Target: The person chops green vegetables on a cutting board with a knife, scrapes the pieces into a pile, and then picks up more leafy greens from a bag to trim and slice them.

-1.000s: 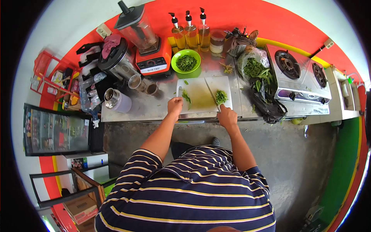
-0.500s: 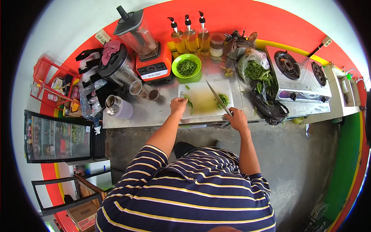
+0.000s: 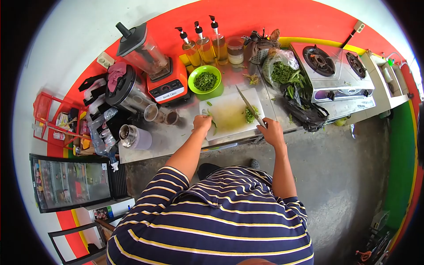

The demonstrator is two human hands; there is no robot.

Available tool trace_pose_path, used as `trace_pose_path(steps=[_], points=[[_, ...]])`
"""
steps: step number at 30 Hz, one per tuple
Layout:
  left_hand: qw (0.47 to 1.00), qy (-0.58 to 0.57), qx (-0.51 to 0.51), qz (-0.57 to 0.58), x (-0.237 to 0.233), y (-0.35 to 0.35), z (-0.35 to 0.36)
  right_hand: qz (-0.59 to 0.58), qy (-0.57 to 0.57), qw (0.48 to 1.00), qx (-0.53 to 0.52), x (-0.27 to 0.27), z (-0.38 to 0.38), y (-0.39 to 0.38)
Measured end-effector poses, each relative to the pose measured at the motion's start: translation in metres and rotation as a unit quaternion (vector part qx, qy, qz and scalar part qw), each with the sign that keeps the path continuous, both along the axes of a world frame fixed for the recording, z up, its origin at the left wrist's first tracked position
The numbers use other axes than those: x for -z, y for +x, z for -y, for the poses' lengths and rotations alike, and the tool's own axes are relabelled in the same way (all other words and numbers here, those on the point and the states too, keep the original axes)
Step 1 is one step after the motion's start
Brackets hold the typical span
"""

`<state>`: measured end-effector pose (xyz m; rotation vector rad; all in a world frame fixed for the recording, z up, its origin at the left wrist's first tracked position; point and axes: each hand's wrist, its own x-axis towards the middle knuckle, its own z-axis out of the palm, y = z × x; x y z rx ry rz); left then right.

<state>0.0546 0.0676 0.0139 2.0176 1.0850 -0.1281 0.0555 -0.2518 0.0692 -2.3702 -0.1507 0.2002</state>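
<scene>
My right hand (image 3: 271, 131) is closed round the handle of a kitchen knife (image 3: 248, 104). Its long blade slants up and left over the white cutting board (image 3: 229, 105), beside a small heap of chopped greens (image 3: 251, 115). At the board's left edge, my left hand (image 3: 202, 123) has its fingers pinched together on some green leaves (image 3: 213, 125). A few green scraps lie just above that hand. Behind the board stands a bright green bowl (image 3: 213, 93) holding more chopped greens (image 3: 205, 81).
An orange-based blender (image 3: 167, 90) stands behind left, near cups and a steel-topped container (image 3: 134, 137). Three pump bottles (image 3: 203, 46) line the red wall. At right are a plastic bag of greens (image 3: 282, 70), a black bag (image 3: 309, 115) and a two-burner gas stove (image 3: 335, 73).
The view has tilted and shifted slightly. My left hand has turned a little at the board's edge and still pinches the greens. The knife stays in my right hand, beside the chopped heap.
</scene>
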Motion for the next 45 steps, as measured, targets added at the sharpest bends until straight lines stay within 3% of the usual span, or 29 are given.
trace_pose_path(steps=[4,10,18,22,24,26,29,34,37,45], points=[[0.989,-0.112,-0.018,0.098,-0.01,-0.008,-0.006,-0.041,0.01,0.998,-0.042,0.02,0.007,0.001],[0.949,-0.177,-0.023,0.26,-0.01,-0.02,-0.011,-0.14,0.052,0.982,-0.115,0.032,0.02,0.007],[0.946,-0.178,0.001,0.271,-0.017,-0.044,0.005,-0.059,0.015,0.994,-0.089,0.027,0.021,0.021],[0.958,-0.112,0.007,0.264,-0.018,-0.054,0.023,-0.04,0.023,0.993,-0.109,0.031,0.014,0.025],[0.968,0.005,0.102,0.23,-0.024,-0.06,0.037,-0.017,0.045,0.99,-0.131,0.035,0.013,0.024],[0.967,0.007,0.1,0.235,-0.019,-0.06,0.05,-0.001,0.07,0.986,-0.15,0.04,0.012,0.023],[0.939,0.101,0.179,0.275,-0.003,-0.053,0.065,-0.021,0.076,0.987,-0.138,0.043,0.006,0.016],[0.938,0.099,0.246,0.223,-0.007,-0.038,0.084,-0.047,0.106,0.984,-0.132,0.041,-0.01,-0.001],[0.922,0.131,0.292,0.217,-0.007,-0.035,0.088,0.046,0.055,0.984,-0.165,0.052,-0.019,-0.009],[0.902,0.2,0.33,0.195,-0.014,-0.031,0.095,-0.02,-0.07,0.991,-0.112,0.03,-0.037,-0.028]])
